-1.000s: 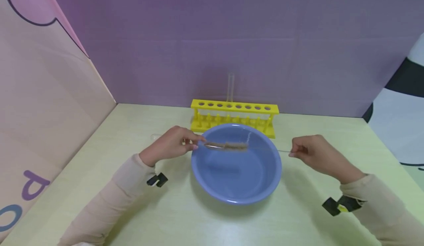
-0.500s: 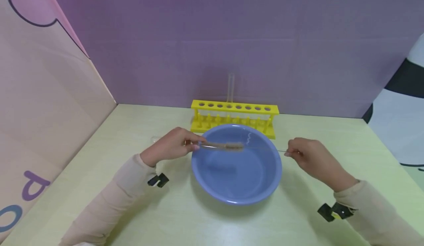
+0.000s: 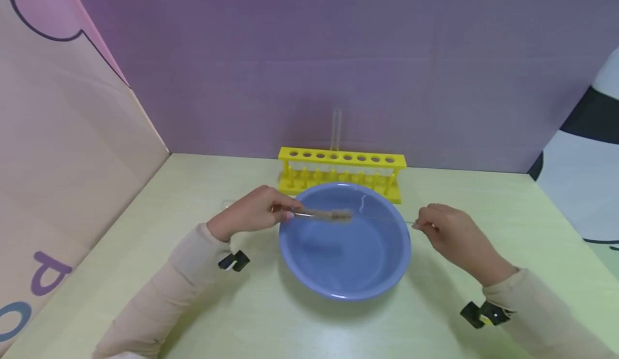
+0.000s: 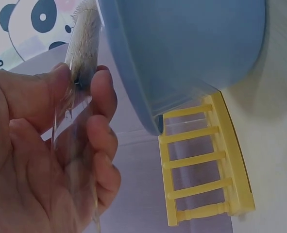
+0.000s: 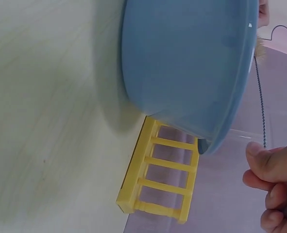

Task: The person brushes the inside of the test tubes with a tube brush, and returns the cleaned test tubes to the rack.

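The left hand holds a clear tube over the left side of a blue basin, the glass pinched between thumb and index finger, with the other fingers curled along it. The tube lies almost level, its mouth toward the right, above the basin's rim and apart from it. A brush sits partly inside the tube: some bristles show through the glass, and the rest stick out past the mouth. Its thin twisted wire runs right across the basin to the right hand, which pinches the end between thumb and index finger just beyond the right rim, the other fingers curled in. The basin stands on a pale table. Just beyond its far side is a yellow rack with 1 row of round holes along its top and pegs below; 1 more clear tube, the rack tube, rises upright near the rack's middle. Beyond the left hand, a clear object on the table is too hidden to make out. The 2 sleeves are pale, each with a black device at the wrist. A purple wall closes the far side, and a pale printed wall stands at left.
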Action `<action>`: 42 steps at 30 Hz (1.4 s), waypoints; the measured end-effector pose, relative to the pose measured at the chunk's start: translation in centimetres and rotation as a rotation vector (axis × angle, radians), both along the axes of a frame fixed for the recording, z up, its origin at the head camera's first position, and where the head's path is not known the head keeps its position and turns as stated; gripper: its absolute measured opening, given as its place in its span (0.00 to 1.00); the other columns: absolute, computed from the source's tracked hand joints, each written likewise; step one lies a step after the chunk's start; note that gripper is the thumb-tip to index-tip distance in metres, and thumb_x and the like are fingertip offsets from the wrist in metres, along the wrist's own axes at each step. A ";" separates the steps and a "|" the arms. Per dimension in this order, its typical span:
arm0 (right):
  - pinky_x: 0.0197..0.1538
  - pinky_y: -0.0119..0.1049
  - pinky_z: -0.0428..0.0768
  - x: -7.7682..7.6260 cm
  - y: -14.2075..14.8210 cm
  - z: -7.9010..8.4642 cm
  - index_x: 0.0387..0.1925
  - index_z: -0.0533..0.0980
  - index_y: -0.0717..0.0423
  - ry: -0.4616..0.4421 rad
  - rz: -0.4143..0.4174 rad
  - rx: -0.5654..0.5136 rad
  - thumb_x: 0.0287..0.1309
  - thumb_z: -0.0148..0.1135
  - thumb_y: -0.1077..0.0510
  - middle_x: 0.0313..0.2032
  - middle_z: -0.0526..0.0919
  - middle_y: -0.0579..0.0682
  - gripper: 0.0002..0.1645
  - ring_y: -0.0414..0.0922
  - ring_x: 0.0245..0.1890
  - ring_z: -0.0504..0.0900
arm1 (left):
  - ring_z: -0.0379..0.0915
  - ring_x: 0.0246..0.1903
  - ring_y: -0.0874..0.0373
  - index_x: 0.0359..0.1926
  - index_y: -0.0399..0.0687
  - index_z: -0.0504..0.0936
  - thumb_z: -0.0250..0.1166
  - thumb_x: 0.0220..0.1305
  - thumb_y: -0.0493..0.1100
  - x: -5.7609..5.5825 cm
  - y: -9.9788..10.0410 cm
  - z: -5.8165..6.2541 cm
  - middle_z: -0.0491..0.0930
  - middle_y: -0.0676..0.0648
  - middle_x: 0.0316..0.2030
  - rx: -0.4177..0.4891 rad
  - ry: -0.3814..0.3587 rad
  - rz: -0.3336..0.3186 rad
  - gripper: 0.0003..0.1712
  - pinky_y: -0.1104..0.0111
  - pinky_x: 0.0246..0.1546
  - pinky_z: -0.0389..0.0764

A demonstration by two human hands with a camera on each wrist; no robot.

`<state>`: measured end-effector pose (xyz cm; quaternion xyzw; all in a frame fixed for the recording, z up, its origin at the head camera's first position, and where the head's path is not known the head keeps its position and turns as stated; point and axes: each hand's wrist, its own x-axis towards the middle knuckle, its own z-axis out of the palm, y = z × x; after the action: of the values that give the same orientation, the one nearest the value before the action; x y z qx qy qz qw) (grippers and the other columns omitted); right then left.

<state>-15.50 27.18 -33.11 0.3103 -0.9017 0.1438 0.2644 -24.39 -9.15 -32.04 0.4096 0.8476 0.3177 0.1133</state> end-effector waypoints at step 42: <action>0.20 0.35 0.67 -0.3 -0.8 -2.0 0.20 0.72 0.67 0.542 0.134 0.079 0.70 0.42 0.63 0.18 0.71 0.52 0.23 0.46 0.17 0.66 | 0.69 0.24 0.60 0.45 0.39 0.83 0.57 0.66 0.35 -0.6 0.7 -0.1 0.79 0.52 0.24 -0.016 -0.151 -0.033 0.11 0.71 0.27 0.72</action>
<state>-15.84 26.42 -35.07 0.4066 -0.7805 0.0374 0.4734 -24.96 -8.45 -32.16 0.3977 0.8322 0.3391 0.1853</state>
